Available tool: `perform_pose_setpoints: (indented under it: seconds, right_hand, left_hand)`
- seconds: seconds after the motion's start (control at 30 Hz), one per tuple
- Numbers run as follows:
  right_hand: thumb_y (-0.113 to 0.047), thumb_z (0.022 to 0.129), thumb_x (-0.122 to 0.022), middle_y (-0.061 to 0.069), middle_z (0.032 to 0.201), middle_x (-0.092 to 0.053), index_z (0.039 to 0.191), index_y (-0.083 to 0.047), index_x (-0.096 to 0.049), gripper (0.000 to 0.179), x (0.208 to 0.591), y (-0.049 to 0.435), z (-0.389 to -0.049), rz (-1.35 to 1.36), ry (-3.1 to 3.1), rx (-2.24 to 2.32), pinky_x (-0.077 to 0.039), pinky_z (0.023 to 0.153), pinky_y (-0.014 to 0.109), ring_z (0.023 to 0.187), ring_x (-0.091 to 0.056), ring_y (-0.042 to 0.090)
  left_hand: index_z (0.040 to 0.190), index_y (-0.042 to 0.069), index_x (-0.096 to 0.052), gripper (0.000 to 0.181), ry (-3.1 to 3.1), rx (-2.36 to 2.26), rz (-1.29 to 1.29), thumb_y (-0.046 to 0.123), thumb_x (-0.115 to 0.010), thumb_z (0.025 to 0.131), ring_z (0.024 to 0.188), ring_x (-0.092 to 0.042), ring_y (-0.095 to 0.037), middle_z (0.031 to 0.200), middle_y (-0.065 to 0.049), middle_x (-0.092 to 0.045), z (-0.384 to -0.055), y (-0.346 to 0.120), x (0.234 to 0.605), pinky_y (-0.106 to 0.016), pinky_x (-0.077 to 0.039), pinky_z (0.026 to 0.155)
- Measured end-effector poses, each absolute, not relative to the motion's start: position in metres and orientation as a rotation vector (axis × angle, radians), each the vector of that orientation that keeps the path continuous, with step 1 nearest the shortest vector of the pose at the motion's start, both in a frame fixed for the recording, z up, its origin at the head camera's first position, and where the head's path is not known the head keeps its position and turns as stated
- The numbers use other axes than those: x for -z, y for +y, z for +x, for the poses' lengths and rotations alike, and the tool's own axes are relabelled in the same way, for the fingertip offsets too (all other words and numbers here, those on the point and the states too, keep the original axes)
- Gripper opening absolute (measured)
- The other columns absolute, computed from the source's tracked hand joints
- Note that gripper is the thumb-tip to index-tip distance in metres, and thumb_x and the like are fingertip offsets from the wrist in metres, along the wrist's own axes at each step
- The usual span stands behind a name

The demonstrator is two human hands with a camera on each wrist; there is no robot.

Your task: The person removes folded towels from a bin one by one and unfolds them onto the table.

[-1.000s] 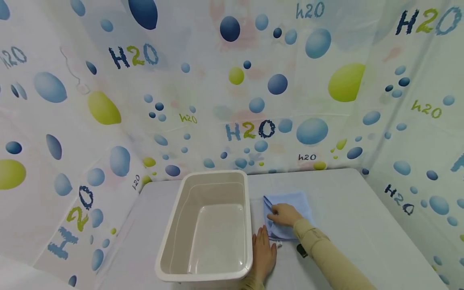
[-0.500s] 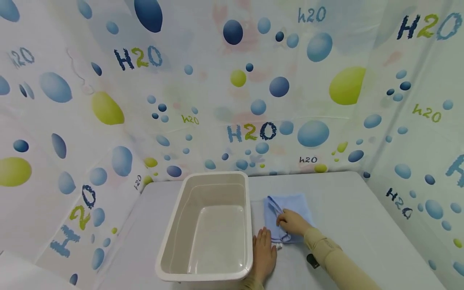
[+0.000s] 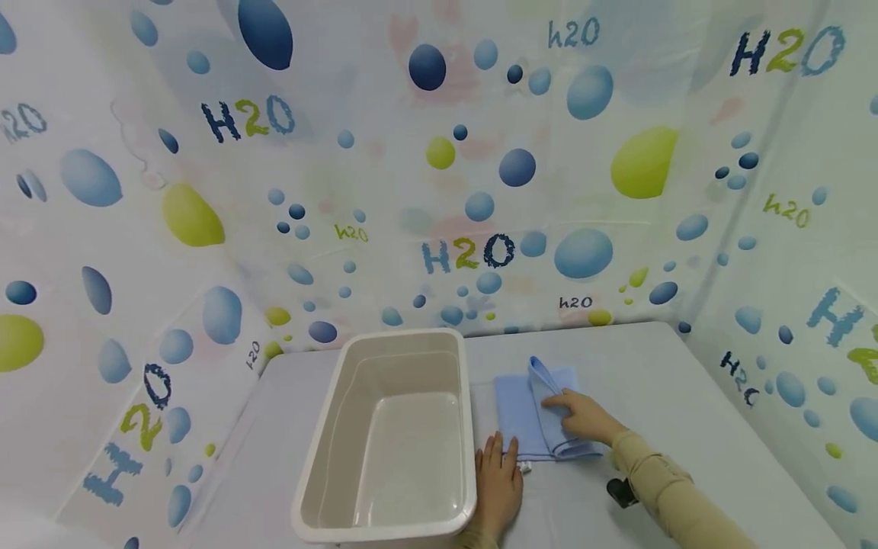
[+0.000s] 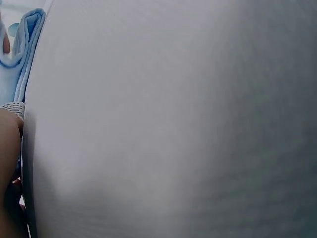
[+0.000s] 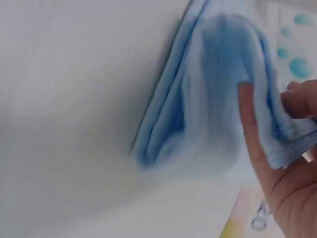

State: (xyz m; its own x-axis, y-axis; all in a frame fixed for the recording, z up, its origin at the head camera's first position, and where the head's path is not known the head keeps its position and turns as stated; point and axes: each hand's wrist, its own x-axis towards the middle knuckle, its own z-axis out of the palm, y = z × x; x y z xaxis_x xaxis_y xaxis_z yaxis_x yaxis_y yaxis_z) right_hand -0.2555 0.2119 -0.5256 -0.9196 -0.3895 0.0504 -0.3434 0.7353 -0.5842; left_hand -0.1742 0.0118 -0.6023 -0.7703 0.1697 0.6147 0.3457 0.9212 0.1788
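Observation:
A folded light-blue towel [image 3: 513, 412] lies on the table. My right hand [image 3: 588, 418] pinches its lifted left layer, which stands up as a curved flap over the towel's right half. In the right wrist view the towel's edge [image 5: 267, 99] runs between the thumb and the fingers, with the index finger [image 5: 251, 126] extended along the inside of the fold. My left hand [image 3: 499, 488] rests flat with straight fingers, fingertips at the towel's near left corner. A small white label [image 4: 14, 108] sticks out from the towel's near edge, right by that hand.
A deep cream plastic basin [image 3: 468, 427] stands close to the left of my left hand. Under my right sleeve is a small black object [image 3: 621, 492] on the white table [image 3: 652, 381]. Printed curtains [image 3: 384, 175] hang behind the table and at both sides.
My right hand has moved right, carrying the towel's left layer up and over toward the right and uncovering the layer beneath. The left hand has stayed nearly in place, its fingers slightly more spread.

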Motion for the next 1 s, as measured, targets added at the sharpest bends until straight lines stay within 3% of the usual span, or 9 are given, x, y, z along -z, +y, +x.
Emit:
perform_pose_setpoints:
  seconds: [0.1, 0.2, 0.43, 0.8, 1.0]
  right_hand:
    - [0.008, 0.073, -0.051, 0.031, 0.13, -0.05, 0.124, -0.007, -0.059, 0.055, 0.524, 0.228, -0.254, -0.565, 2.853, 0.945, -0.047, 0.082, 0.047, 0.117, -0.049, 0.047]
    - [0.008, 0.075, -0.05, 0.034, 0.133, -0.043, 0.132, -0.009, -0.052, 0.06, 0.523, 0.243, -0.252, -0.543, 2.876, 0.937, -0.043, 0.072, 0.037, 0.107, -0.052, 0.039]
    - [0.007, 0.078, -0.048, 0.029, 0.136, -0.04, 0.137, -0.01, -0.046, 0.062, 0.522, 0.279, -0.246, -0.526, 3.037, 0.842, -0.041, 0.07, 0.035, 0.097, -0.051, 0.031]
    - [0.006, 0.082, -0.046, 0.03, 0.136, -0.038, 0.139, -0.003, -0.041, 0.058, 0.529, 0.323, -0.237, -0.394, 3.134, 0.781, -0.046, 0.08, 0.05, 0.108, -0.052, 0.042]
    - [0.005, 0.083, -0.044, 0.034, 0.133, -0.038, 0.14, -0.002, -0.039, 0.058, 0.53, 0.342, -0.236, -0.36, 3.144, 0.793, -0.04, 0.087, 0.063, 0.116, -0.043, 0.055]
  left_hand:
    - [0.115, 0.013, -0.065, 0.039, -2.462, 0.397, -0.348, 0.022, -0.066, 0.077, 0.109, -0.057, -0.033, 0.119, -0.016, -0.061, -0.174, 0.012, 0.603, -0.049, -0.045, 0.087]
    - [0.115, 0.013, -0.065, 0.04, -2.441, 0.411, -0.348, 0.022, -0.067, 0.076, 0.108, -0.057, -0.033, 0.119, -0.017, -0.061, -0.174, 0.012, 0.606, -0.049, -0.045, 0.086]
    - [0.114, 0.012, -0.066, 0.04, -2.385, 0.404, -0.353, 0.021, -0.067, 0.074, 0.107, -0.057, -0.034, 0.117, -0.017, -0.061, -0.177, 0.013, 0.61, -0.045, -0.043, 0.087]
    - [0.111, 0.011, -0.067, 0.04, -2.377, 0.405, -0.344, 0.018, -0.068, 0.072, 0.105, -0.059, -0.033, 0.116, -0.017, -0.062, -0.174, 0.012, 0.605, -0.047, -0.043, 0.085]
    - [0.112, 0.012, -0.067, 0.039, -2.382, 0.403, -0.339, 0.019, -0.067, 0.074, 0.106, -0.059, -0.032, 0.117, -0.016, -0.062, -0.175, 0.013, 0.607, -0.046, -0.041, 0.086]
